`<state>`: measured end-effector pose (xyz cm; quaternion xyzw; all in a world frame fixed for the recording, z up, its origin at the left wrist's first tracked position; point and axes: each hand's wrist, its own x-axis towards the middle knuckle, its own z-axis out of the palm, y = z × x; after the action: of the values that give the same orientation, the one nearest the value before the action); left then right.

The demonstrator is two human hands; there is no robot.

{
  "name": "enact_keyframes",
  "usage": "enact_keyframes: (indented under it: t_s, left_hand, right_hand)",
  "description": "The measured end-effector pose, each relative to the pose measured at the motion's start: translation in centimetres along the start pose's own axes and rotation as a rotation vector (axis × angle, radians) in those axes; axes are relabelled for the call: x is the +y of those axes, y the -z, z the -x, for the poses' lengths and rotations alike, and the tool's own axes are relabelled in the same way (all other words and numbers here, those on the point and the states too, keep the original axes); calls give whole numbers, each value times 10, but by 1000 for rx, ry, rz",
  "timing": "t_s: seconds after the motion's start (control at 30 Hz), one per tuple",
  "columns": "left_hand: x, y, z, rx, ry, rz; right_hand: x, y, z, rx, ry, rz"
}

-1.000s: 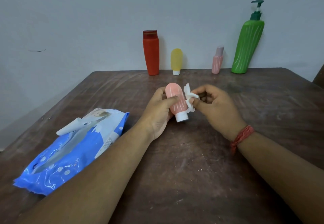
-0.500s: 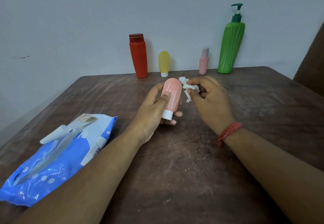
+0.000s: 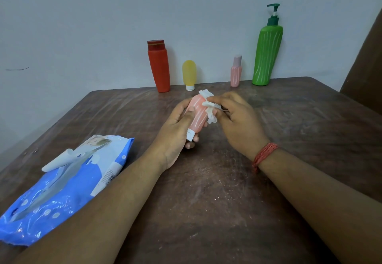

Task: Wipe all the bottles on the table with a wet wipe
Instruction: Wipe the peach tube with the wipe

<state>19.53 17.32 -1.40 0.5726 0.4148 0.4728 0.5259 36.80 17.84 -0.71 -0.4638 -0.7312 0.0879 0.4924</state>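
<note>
My left hand [image 3: 175,131] grips a small pink bottle [image 3: 197,116], held above the table with its white cap pointing toward me. My right hand [image 3: 237,121] pinches a crumpled white wet wipe [image 3: 209,106] that presses against the bottle's upper right side. Along the wall at the table's far edge stand a red bottle [image 3: 159,67], a small yellow bottle [image 3: 189,75], a small pink spray bottle [image 3: 236,72] and a tall green pump bottle [image 3: 267,50].
A blue wet-wipe pack [image 3: 62,187] with its white flap lifted lies at the near left of the dark wooden table [image 3: 217,201]. A brown piece of furniture [image 3: 365,73] stands past the table's far right corner. A red thread circles my right wrist.
The wipe has come back onto the pink bottle's upper side after being held slightly apart from it. The view has shifted, so the far bottles sit more to the left than a second ago.
</note>
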Motion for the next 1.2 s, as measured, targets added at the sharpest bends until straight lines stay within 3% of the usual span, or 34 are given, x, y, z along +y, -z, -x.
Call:
enact_keyframes:
  t_s: [0.3,0.43,0.57,0.7,0.8,0.9,1.03,1.13,1.2]
  left_hand:
    - [3,-2,2,-73,-9,-54]
    - [5,-1,2,-23,16,44]
    - [5,-1,2,-56,27,76]
    - [6,1,1,-24,52,163]
    - [7,2,0,-60,65,173]
    - [7,3,1,-50,76,190]
    - [8,2,2,-78,69,158]
    - [8,2,2,-60,62,161]
    - [7,1,2,-63,61,155]
  right_hand:
    - [6,12,-5,78,66,195]
    - [-3,8,1,-67,196,248]
    - [1,13,-2,21,164,294]
    - [-3,10,1,-91,288,340]
    - [-1,13,-2,15,226,342]
    - [-3,10,1,-95,318,361]
    - [1,16,-2,5,243,343]
    - [-2,14,1,-81,346,358]
    - [-1,15,-1,-20,303,360]
